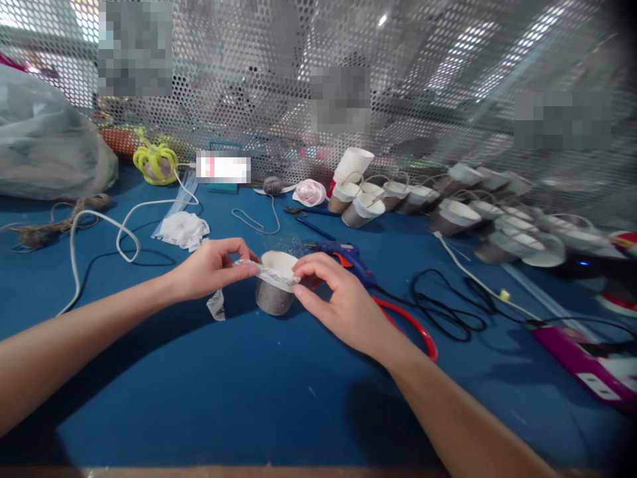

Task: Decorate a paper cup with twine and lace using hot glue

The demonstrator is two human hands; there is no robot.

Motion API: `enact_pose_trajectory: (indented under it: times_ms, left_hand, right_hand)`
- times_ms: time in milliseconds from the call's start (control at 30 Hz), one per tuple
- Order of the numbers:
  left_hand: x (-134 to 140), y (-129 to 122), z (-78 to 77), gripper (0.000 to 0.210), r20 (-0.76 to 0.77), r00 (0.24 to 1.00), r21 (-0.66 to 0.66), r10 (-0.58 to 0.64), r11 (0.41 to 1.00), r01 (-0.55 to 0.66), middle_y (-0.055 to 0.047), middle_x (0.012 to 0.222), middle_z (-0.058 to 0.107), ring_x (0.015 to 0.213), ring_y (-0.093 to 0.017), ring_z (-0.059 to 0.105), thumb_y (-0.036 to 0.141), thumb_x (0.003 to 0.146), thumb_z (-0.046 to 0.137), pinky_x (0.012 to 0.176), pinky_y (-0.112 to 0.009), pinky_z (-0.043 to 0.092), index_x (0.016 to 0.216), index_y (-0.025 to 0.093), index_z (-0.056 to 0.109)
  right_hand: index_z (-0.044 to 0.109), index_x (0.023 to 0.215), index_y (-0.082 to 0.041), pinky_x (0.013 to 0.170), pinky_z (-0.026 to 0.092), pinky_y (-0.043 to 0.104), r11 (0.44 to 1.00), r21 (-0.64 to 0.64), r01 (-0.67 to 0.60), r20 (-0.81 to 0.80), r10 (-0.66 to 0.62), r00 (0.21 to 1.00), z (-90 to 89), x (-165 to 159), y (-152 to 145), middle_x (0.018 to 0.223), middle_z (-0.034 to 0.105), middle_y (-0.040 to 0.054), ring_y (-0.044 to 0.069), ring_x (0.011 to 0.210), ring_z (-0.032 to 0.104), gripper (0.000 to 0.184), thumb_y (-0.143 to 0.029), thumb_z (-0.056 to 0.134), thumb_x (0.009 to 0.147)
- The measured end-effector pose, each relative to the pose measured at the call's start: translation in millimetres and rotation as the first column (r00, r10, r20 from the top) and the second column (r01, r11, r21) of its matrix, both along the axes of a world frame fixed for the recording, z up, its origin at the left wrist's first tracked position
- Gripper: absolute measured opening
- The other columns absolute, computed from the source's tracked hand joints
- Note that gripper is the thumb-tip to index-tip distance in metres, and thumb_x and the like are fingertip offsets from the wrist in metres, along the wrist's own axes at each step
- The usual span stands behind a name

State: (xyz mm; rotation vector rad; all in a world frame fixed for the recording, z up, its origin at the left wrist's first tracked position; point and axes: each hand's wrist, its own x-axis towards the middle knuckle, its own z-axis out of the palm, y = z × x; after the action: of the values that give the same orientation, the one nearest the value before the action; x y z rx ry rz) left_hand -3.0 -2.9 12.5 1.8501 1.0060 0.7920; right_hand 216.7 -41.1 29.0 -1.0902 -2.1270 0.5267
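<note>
We log the cup (275, 301) wrapped, lace (215, 306) along its front rim, one end loose. Left grip (215, 267) pinches lace; right grip (334, 297) holds cup.

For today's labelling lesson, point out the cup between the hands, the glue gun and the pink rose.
Cup (275, 297): head view, grey side.
Glue gun (350, 251): head view, blue body.
Pink rose (310, 193): head view, petals.

On the blue bench (199, 411), near its middle, stands a round grey-and-white cup (273, 299), a thin white lace strip (271, 273) along its rim. A blue plastic glue gun (360, 267) lies behind it, rightward. Along the back edge, left to right: yellow ribbed basket (155, 157), round grey twine ball (272, 185), pink layered rose (310, 192), tapered white cup stack (352, 165).
</note>
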Motion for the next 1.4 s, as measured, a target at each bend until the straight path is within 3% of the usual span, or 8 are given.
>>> enact_pose_trajectory:
  times_ms: [200, 433, 633, 900, 1167, 1267, 1400]
  left_hand:
    - [0, -2, 5.4, 0.026, 0.001, 1.0, -0.023, -0.024, 0.999, 0.024, -0.004, 0.086, 0.065, 0.043, -0.001, 0.028, 0.036, 0.075, 0.059, 0.039, -0.016, 0.022, 0.068, 0.014, 0.048]
    - [-3, -7, 16.1, 0.024, 0.03, 0.994, -0.08, -0.107, 0.991, 0.109, -0.002, 0.074, 0.059, 0.058, -0.008, 0.048, 0.036, 0.071, 0.062, 0.049, -0.019, 0.035, 0.068, 0.014, 0.051]
    - [-5, -9, 17.1, 0.023, 0.018, 0.99, -0.079, -0.139, 0.987, 0.14, 0.001, 0.065, 0.053, 0.055, -0.008, 0.044, 0.035, 0.072, 0.062, 0.05, -0.021, 0.035, 0.069, 0.014, 0.053]
    - [-6, -6, 16.9, 0.026, 0.032, 0.984, -0.177, -0.175, 0.968, 0.178, 0.006, 0.054, 0.043, 0.047, -0.004, 0.036, 0.035, 0.07, 0.065, 0.043, -0.017, 0.029, 0.065, 0.014, 0.05]
    - [-9, -4, 12.4, 0.032, 0.092, 0.978, -0.272, -0.186, 0.94, 0.204, 0.004, 0.066, 0.051, 0.053, -0.005, 0.043, 0.038, 0.065, 0.07, 0.046, -0.016, 0.036, 0.077, 0.015, 0.052]
    - [-7, -6, 9.9, 0.042, 0.133, 0.961, -0.354, -0.243, 0.894, 0.275, 0.0, 0.077, 0.056, 0.058, -0.007, 0.047, 0.045, 0.066, 0.068, 0.048, -0.017, 0.039, 0.092, 0.015, 0.055]
    - [-3, -11, 3.1, 0.054, 0.255, 0.902, -0.45, -0.348, 0.783, 0.429, 0.0, 0.071, 0.054, 0.053, -0.006, 0.044, 0.057, 0.067, 0.062, 0.045, -0.018, 0.036, 0.095, 0.011, 0.06]
  right_hand:
    - [0.051, 0.079, -0.02, 0.07, 0.045, 0.031, 0.993, -0.07, -0.098, 0.008, 0.099, 0.995, 3.9, 5, 2, 0.084, 0.053, 0.0037, 0.015, 0.075, 0.051, 0.007, -0.013, 0.05, 0.08]
    - [0.05, 0.079, -0.02, 0.07, 0.042, 0.029, 0.968, -0.118, -0.223, -0.028, 0.222, 0.975, 8.4, 11, 1, 0.085, 0.051, 0.0031, 0.014, 0.075, 0.049, 0.008, -0.012, 0.048, 0.079]
    - [0.049, 0.079, -0.02, 0.07, 0.041, 0.029, 0.948, -0.17, -0.27, -0.067, 0.262, 0.963, 8.4, 12, -2, 0.086, 0.05, 0.0028, 0.014, 0.076, 0.049, 0.008, -0.012, 0.047, 0.079]
    - [0.05, 0.078, -0.022, 0.067, 0.042, 0.028, 0.931, -0.204, -0.301, -0.136, 0.278, 0.951, 8.2, 11, -3, 0.087, 0.051, 0.0022, 0.014, 0.075, 0.049, 0.009, -0.013, 0.048, 0.078]
    - [0.048, 0.076, -0.022, 0.067, 0.04, 0.028, 0.899, -0.27, -0.346, -0.196, 0.3, 0.934, 5.9, 10, -4, 0.086, 0.05, 0.0011, 0.013, 0.074, 0.048, 0.012, -0.009, 0.047, 0.075]
    - [0.049, 0.076, -0.021, 0.069, 0.04, 0.028, 0.886, -0.307, -0.348, -0.236, 0.284, 0.929, 4.0, 9, -3, 0.087, 0.05, 0.0005, 0.013, 0.075, 0.048, 0.013, -0.008, 0.048, 0.074]
    - [0.049, 0.074, -0.021, 0.069, 0.041, 0.028, 0.852, -0.375, -0.366, -0.313, 0.255, 0.915, 3.7, 7, -4, 0.086, 0.051, 0.0005, 0.013, 0.075, 0.048, 0.009, -0.012, 0.049, 0.075]
